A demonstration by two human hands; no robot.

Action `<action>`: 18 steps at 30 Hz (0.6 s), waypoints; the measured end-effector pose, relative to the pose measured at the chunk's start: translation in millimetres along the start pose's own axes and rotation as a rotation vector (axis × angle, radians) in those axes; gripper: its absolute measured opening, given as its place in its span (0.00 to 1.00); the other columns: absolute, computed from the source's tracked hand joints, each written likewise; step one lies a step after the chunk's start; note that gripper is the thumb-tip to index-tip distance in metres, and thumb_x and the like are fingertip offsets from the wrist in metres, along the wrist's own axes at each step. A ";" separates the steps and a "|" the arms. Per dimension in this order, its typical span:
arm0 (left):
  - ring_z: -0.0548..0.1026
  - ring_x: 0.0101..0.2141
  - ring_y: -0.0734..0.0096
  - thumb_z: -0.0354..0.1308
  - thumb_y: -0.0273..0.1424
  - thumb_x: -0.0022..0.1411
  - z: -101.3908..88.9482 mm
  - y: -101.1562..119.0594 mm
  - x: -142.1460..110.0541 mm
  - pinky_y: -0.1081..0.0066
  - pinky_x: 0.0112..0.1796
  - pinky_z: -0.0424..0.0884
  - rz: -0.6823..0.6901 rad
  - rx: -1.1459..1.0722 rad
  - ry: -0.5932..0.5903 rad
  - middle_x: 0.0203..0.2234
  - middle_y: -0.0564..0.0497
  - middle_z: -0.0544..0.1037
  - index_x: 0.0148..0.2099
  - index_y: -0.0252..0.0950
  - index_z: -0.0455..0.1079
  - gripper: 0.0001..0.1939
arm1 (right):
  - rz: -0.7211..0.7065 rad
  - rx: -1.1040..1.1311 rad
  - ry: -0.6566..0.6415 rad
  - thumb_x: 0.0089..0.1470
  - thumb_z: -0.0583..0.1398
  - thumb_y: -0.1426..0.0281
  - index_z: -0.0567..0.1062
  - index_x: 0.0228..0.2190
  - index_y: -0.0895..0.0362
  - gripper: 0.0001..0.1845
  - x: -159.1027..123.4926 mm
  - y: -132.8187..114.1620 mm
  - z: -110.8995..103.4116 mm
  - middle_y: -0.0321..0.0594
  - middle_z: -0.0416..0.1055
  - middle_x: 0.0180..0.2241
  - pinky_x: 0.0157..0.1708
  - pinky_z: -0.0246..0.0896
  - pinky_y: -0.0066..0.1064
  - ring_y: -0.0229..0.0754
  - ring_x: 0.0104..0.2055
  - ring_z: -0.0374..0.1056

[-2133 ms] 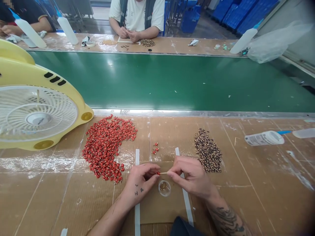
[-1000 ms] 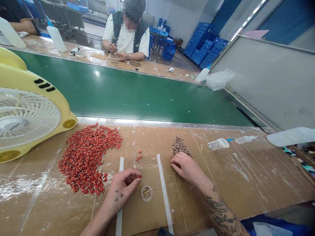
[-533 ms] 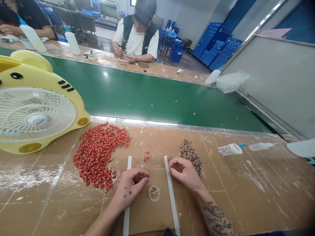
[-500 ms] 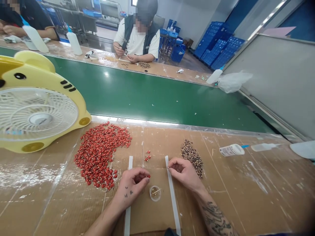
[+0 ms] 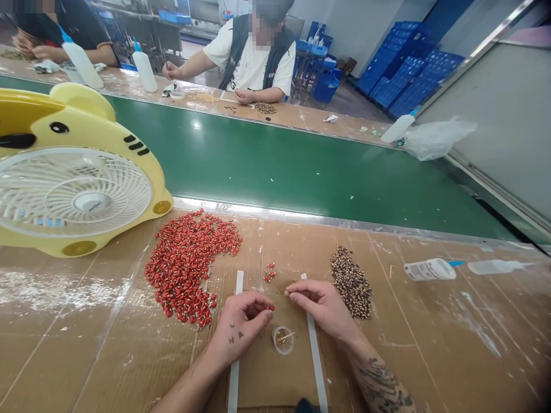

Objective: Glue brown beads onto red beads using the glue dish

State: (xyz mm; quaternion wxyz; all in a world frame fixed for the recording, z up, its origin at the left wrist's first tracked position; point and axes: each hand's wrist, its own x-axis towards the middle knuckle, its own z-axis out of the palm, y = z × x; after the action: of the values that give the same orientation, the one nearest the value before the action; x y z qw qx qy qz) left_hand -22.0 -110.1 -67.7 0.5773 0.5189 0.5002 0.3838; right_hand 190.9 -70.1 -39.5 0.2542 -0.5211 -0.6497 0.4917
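Note:
My left hand [image 5: 241, 324] rests on the cardboard mat, fingers pinched on a small red piece [image 5: 270, 308]. My right hand [image 5: 323, 307] lies just to its right, fingers curled in a pinch on something too small to make out. Between the hands sits a small clear cup [image 5: 283, 339] with a thin stick in it. A big pile of red pieces [image 5: 189, 264] spreads to the left. A pile of dark brown pieces [image 5: 352, 282] lies right of my right hand. A few loose red pieces [image 5: 269, 273] lie just beyond the hands.
A yellow desk fan [image 5: 73, 183] stands at the left. A green conveyor belt [image 5: 301, 166] runs across beyond the table. Glue bottles [image 5: 430, 269] lie at the right. Two white strips [image 5: 316, 355] edge the mat. Other people sit working across the belt.
My right hand went to the brown pile, came back toward my left hand in a pinch, and now sits close to it. The stick now lies in the cup.

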 end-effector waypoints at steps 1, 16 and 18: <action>0.73 0.26 0.73 0.60 0.26 0.57 0.0 0.2 -0.1 0.77 0.28 0.68 0.003 -0.002 0.011 0.24 0.51 0.78 0.34 0.34 0.76 0.03 | 0.026 0.028 -0.008 0.56 0.62 0.65 0.81 0.35 0.57 0.10 -0.5 -1.5 1.5 0.43 0.79 0.33 0.35 0.68 0.33 0.43 0.34 0.74; 0.76 0.28 0.72 0.59 0.24 0.57 3.3 1.6 -3.9 0.76 0.30 0.70 0.115 0.011 0.136 0.28 0.50 0.79 0.34 0.35 0.76 0.05 | -0.236 0.012 0.064 0.56 0.63 0.71 0.80 0.30 0.56 0.04 -0.4 -12.3 33.6 0.40 0.78 0.31 0.34 0.67 0.29 0.40 0.33 0.73; 0.75 0.27 0.73 0.59 0.23 0.57 3.4 2.0 -3.8 0.77 0.29 0.70 0.136 0.042 0.134 0.27 0.50 0.79 0.33 0.35 0.76 0.05 | -0.285 -0.012 0.057 0.56 0.63 0.72 0.80 0.30 0.56 0.05 -1.3 -13.8 33.9 0.40 0.77 0.31 0.35 0.67 0.29 0.40 0.33 0.73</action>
State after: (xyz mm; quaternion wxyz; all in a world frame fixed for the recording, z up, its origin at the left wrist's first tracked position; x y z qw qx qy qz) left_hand -19.3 -114.2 -65.2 0.5042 0.5366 0.5095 0.4453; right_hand 156.9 -83.7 -39.9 0.3365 -0.4389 -0.7125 0.4319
